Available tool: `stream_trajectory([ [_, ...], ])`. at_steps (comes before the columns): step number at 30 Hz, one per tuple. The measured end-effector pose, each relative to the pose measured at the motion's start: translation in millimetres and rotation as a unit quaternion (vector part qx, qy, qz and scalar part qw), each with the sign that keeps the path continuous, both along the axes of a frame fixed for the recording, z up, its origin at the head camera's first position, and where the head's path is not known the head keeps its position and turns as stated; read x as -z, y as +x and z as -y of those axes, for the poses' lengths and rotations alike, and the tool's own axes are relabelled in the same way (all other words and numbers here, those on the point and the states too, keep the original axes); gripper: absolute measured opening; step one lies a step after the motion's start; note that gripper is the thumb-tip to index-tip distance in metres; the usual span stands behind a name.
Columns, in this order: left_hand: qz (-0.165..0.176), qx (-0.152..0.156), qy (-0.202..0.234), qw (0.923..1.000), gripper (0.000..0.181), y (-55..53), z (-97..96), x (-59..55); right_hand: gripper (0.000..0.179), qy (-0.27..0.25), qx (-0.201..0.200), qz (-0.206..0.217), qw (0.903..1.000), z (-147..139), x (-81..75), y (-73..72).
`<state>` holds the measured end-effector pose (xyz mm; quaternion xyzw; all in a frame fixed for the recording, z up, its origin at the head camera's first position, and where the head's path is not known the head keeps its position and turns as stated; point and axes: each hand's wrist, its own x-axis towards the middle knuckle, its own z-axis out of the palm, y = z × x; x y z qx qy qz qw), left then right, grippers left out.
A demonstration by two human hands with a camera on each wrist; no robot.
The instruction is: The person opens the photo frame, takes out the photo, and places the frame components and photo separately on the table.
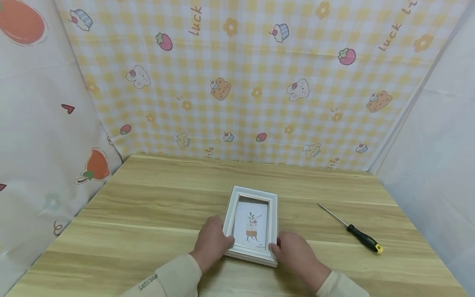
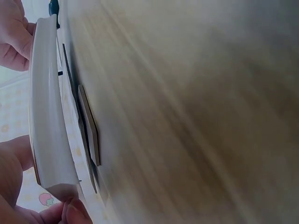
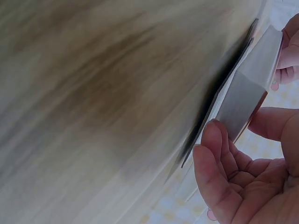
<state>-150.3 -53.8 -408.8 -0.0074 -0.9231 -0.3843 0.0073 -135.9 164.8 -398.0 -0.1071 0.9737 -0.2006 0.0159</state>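
Both hands hold a white picture frame [image 1: 273, 222] by its two sides, low over the table. My left hand [image 1: 212, 240] grips the left side, thumb on the front face and fingers beneath. On the right side, my right hand [image 1: 297, 255] pinches the frame the same way. Through the opening shows a white picture card [image 1: 256, 218] with a potted plant drawn on it. In the left wrist view, a thin dark backing board [image 2: 70, 77] with a flat stand leg [image 2: 89, 126] lies under the frame, a narrow gap between them.
A screwdriver [image 1: 361, 236] with a black and yellow handle lies on the wooden table [image 1: 156, 194], right of the frame. A yellow checked cloth [image 1: 237, 115] hangs behind the table, and pale sheets stand at both sides.
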Motion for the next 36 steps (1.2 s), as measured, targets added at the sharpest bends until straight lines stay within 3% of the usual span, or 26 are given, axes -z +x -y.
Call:
stream_trajectory([
  [13,0.004,-0.002,-0.060,0.9982,0.029,-3.7,0.5,1.3,0.021,0.005,-0.016,-0.005,0.9998,3,1.4,4.3],
  [29,0.022,-0.017,-0.071,0.9971,0.045,-4.4,1.7,-0.8,0.028,0.037,0.009,-0.013,0.9992,4,-8.5,4.4],
  [36,0.032,0.000,-0.078,0.9965,0.045,-5.3,2.4,-1.6,0.028,0.032,0.010,-0.007,0.9994,3,-8.6,4.7],
])
